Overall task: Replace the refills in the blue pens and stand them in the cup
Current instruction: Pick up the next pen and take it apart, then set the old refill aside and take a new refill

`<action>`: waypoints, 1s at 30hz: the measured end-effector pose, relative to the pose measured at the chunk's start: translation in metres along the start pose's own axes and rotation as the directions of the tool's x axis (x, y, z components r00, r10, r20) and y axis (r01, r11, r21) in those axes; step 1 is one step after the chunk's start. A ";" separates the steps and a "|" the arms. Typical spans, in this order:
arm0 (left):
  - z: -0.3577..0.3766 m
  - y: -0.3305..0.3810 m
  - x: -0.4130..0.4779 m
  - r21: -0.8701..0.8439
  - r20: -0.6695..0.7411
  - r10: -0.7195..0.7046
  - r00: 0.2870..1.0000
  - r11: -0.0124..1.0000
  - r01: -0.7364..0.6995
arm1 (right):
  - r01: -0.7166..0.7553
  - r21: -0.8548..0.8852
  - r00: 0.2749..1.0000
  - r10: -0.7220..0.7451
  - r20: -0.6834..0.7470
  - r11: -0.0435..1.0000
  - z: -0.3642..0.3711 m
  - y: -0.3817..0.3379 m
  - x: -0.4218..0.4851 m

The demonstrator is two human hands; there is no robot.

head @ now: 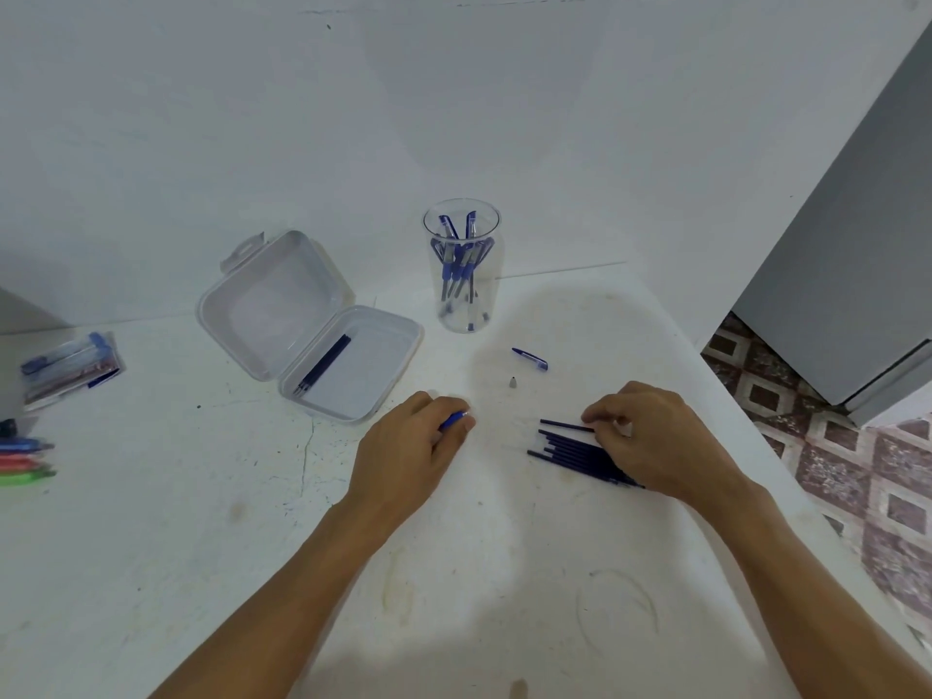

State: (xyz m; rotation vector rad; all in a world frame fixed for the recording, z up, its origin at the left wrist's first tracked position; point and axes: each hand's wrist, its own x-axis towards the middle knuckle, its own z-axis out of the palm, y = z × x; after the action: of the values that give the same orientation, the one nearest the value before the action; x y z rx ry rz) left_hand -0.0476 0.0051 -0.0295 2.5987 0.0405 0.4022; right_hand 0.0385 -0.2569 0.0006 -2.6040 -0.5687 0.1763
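Gripping a blue pen (454, 420) in curled fingers (428, 402) before the cup (497, 219), the left hand (411, 446) is resting; the right hand (650, 436) is pinching one refill (565, 424), and dragging it risks scattering the adjacent refill pile (570, 452).

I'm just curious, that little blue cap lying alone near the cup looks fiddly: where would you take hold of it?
Pinch the blue cap across its thicker lower-right end, coming straight down from above. It lies flat on the table at a slant, with free space along both long sides, so there is probably room to pinch.
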 end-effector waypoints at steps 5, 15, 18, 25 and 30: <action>-0.002 0.002 0.000 -0.019 -0.005 -0.017 1.000 1.000 0.017 | -0.004 -0.002 1.000 0.004 -0.028 1.000 0.000 -0.005 0.006; 0.002 -0.008 -0.006 0.095 0.030 0.054 0.998 0.994 -0.057 | 0.042 0.114 0.997 -0.035 -0.067 0.993 0.012 -0.028 0.014; 0.002 -0.008 -0.007 0.147 0.009 0.092 0.996 0.985 -0.092 | 0.059 0.114 0.997 -0.053 -0.055 0.992 0.015 -0.035 0.017; -0.011 -0.011 0.000 0.077 0.037 0.030 0.999 0.997 -0.032 | 0.074 0.154 0.995 -0.061 -0.084 0.985 0.018 -0.038 0.024; -0.045 -0.039 0.034 0.093 -0.143 -0.109 0.984 0.988 0.123 | 0.068 0.178 0.993 -0.049 -0.108 0.982 0.020 -0.039 0.029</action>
State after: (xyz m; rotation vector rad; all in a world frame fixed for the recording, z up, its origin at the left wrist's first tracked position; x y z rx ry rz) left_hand -0.0267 0.0636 -0.0019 2.6479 0.2655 0.5485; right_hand 0.0464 -0.2046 0.0009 -2.4017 -0.5645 0.0698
